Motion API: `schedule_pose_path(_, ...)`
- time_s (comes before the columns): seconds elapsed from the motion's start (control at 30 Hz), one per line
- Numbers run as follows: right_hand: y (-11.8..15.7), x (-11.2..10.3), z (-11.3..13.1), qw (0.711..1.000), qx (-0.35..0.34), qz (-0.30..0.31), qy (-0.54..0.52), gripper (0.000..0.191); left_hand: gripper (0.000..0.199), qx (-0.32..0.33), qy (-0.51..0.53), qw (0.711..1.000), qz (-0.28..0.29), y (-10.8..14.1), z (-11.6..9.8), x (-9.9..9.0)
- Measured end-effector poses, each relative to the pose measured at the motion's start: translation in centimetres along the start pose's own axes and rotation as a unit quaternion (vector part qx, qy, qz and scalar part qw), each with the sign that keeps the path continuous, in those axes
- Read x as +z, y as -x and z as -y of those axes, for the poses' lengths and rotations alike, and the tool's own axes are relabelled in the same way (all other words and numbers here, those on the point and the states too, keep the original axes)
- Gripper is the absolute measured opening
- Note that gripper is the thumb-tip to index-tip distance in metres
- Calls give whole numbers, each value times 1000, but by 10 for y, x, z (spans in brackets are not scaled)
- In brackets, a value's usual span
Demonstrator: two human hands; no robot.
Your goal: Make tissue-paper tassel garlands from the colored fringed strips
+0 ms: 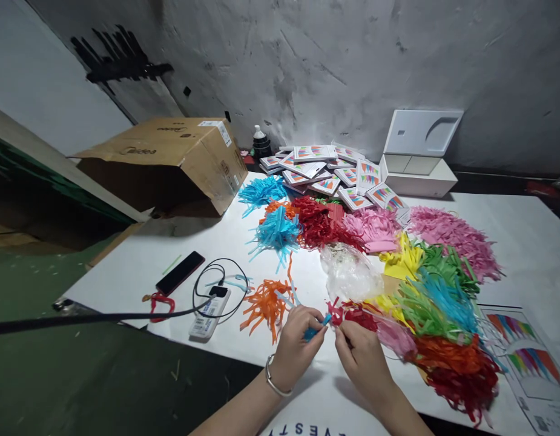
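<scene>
My left hand (302, 339), with a bracelet at the wrist, is closed on a blue tassel (312, 332) whose light-blue strips stick out past the fingers. Close beside it, my right hand (359, 348) is pinched shut near the tassel's tip; what its fingers hold, if anything, is too small to make out. Left of my hands lies an orange tassel (268, 306). Red strips (359, 316) and a pink tassel (395, 336) lie just beyond my right hand. Behind both hands sits a crumpled clear plastic bag (350, 272).
Piles of blue (277, 230), red (316, 221) and pink tassels (452, 236) spread across the white table. Boxed packs (313, 169) are heaped behind them, near an open white box (418, 175). A cardboard carton (207, 163), phone (180, 272) and cabled power bank (209, 318) are at left.
</scene>
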State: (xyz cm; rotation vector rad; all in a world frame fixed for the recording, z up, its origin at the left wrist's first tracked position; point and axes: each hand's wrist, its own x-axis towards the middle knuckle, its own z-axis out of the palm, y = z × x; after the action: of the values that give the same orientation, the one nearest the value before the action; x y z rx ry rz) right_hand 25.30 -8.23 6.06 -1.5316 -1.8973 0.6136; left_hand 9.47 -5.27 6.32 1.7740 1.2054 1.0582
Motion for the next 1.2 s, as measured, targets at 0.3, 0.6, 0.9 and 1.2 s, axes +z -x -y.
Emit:
schedule_pose_path(0.3,-3,4,-3,999,16,19,-32,29,13,37,-5,999,19,3,2,3)
schedule_pose_path(0.6,-7,3,-1,979,113,39,-168,36,12,70,-50,996,26,5,8,3)
schedule_pose_path(0.9,-6,11,-7,933,172,14,-316,36,11,16,12,998,58,8,7,6)
schedule_pose_path(1.2,-3,12,-16,954,122,45,-271,28,17,-230,229,946,26,4,19,17)
